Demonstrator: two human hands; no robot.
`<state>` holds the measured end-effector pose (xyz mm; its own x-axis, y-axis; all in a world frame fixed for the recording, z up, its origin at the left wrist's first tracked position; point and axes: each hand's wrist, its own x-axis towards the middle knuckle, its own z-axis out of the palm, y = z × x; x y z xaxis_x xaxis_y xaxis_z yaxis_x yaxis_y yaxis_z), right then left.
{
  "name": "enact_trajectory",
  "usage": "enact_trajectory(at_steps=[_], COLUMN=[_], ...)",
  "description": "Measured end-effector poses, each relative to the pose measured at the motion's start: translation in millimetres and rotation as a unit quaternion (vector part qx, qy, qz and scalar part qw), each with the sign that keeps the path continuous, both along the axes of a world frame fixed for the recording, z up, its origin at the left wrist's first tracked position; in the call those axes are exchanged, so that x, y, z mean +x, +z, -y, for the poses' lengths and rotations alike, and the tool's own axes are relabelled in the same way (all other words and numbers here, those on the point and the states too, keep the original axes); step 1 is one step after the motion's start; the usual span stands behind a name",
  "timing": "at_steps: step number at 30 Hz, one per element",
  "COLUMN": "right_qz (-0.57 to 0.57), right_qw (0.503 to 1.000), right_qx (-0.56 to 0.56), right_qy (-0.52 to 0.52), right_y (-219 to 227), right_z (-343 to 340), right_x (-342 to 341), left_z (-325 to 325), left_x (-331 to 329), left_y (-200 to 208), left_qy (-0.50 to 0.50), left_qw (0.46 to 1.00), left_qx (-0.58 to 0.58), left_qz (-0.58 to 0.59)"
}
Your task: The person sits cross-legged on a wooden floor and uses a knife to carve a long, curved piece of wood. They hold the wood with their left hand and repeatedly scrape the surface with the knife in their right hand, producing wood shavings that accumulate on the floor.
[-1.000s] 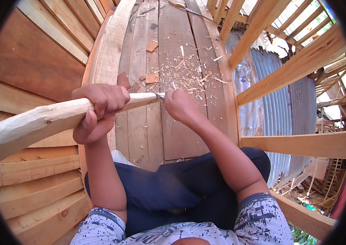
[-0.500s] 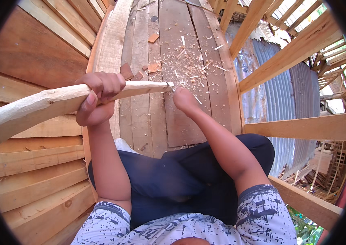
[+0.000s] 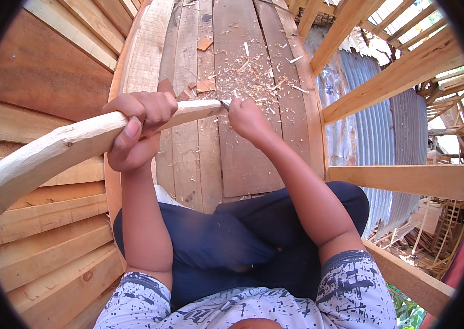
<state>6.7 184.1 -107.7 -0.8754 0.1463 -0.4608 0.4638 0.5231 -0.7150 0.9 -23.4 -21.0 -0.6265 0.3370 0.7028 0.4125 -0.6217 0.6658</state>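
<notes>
A long, pale, curved piece of wood with rough-hewn faces runs from the left rim to the middle of the view, tapering toward its far end. My left hand is wrapped around it, a short way back from the thin tip. At that tip, the dark blade of a knife touches the wood. My right hand is closed around the knife's handle, which the fingers hide. Wood shavings lie scattered on the plank floor beyond both hands.
Several small reddish-brown wood offcuts lie among the shavings. A stacked-board wall rises on the left. Timber rails and posts line the right, with corrugated metal sheets beyond them. My crossed legs are close below my hands.
My right hand has moved slightly up and away from me with the knife, still at the wood's tip. My left hand and the wood have shifted a little, and the tip sits higher in view.
</notes>
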Motion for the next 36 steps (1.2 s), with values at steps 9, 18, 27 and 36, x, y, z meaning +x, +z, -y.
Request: enact_trajectory(at_steps=[9,18,27,36], right_qz=[-0.006,-0.037,0.051,0.072], right_qw=[1.0,0.998,0.998,0.996], right_qx=[-0.021,0.019,-0.006,-0.037], right_qy=[0.01,0.043,0.033,-0.031], right_y=[-26.8,-34.8,-19.3,-33.8], right_z=[-3.5,-10.5,-10.9,-19.1], right_x=[-3.5,-0.2,1.0,-5.7], left_z=[0.1,3.3,4.4,-1.7], left_x=[1.5,-1.8,1.1,-2.9], left_y=[4.3,1.5,2.6,4.6], left_qy=[0.015,0.005,0.004,-0.016], left_qw=[1.0,1.0,1.0,0.999], left_qx=[-0.005,-0.002,-0.026,-0.031], left_qz=[-0.005,0.006,0.016,0.008])
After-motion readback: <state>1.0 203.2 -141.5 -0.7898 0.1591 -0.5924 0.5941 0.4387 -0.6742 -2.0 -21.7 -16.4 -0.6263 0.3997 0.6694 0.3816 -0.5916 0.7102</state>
